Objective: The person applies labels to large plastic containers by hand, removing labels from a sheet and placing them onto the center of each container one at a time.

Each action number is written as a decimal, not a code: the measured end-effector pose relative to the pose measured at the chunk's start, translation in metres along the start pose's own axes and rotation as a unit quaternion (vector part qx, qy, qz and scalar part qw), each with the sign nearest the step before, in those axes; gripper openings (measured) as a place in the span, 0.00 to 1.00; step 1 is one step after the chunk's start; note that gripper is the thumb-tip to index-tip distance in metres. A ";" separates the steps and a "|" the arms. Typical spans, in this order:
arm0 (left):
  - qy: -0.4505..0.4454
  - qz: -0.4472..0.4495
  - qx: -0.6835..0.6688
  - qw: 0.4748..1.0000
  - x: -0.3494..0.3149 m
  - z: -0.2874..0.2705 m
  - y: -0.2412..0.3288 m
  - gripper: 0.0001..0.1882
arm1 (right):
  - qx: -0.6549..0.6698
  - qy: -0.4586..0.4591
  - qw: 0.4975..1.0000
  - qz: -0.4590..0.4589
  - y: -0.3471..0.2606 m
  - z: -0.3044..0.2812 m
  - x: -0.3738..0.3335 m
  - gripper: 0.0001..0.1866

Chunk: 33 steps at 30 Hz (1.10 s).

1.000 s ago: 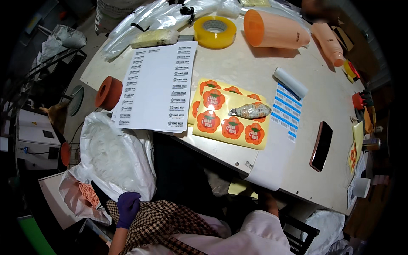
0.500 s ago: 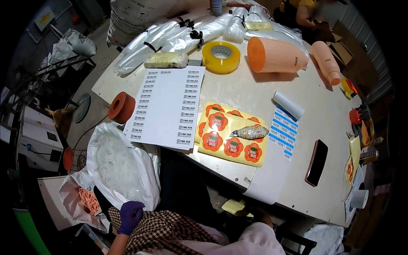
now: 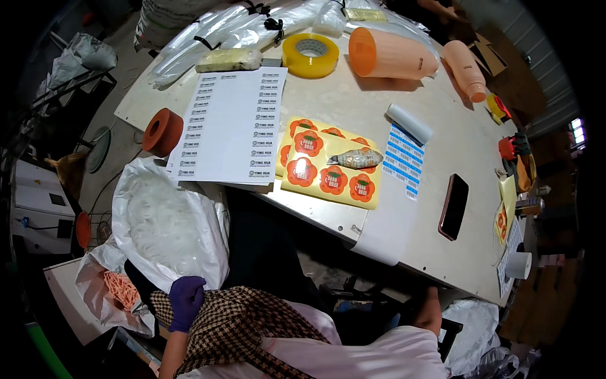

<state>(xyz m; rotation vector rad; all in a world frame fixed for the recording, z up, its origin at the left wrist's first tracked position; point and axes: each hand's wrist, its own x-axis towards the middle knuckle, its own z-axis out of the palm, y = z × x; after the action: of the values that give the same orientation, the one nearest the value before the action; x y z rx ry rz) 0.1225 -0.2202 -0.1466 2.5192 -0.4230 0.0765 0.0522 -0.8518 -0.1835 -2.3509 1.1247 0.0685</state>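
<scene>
My left hand (image 3: 187, 302), in a purple glove, is closed at the lower edge of a white sack (image 3: 218, 265). Whatever it may grip is hidden. Inside the sack lie many translucent whitish pieces (image 3: 161, 227). A brown-and-black checked cloth (image 3: 249, 312) covers my lap beside the hand. At the right, my bare right forearm (image 3: 430, 311) reaches up to the table's front edge. Shadow and the table edge hide the fingers of that hand.
On the white table (image 3: 328, 104) lie a label sheet (image 3: 233, 126), yellow tape roll (image 3: 310, 55), sticker sheets (image 3: 331, 183), phone (image 3: 453, 207) and peach bottle-shaped parts (image 3: 394, 55). A brown tape roll (image 3: 162, 131) sits at the left edge. Peach pieces (image 3: 121, 289) fill a bag at lower left.
My right hand has moved right, toward the table's front edge. The yellow piece beside it below the table is out of sight. My left hand stays closed by the sack. The view has shifted.
</scene>
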 end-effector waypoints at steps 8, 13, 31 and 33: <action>-0.006 0.016 -0.010 1.000 0.004 -0.003 0.000 0.12 | -0.073 -0.020 0.995 0.057 0.016 0.021 0.032 0.21; 0.002 0.012 -0.015 1.000 0.005 -0.004 0.002 0.12 | -0.130 -0.068 0.986 0.083 0.021 0.058 0.037 0.21; -0.006 0.006 -0.041 0.999 0.011 -0.002 0.000 0.12 | -0.225 -0.133 0.960 0.099 0.002 0.118 0.009 0.20; 0.008 0.014 -0.054 0.998 0.010 -0.002 0.000 0.12 | -0.230 -0.130 0.959 0.099 0.003 0.117 0.008 0.20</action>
<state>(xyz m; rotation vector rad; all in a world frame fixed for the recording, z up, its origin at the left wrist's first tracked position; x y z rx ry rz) 0.1319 -0.2217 -0.1431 2.4055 -0.4449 0.0824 0.0759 -0.8022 -0.2875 -2.5076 1.3110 0.7643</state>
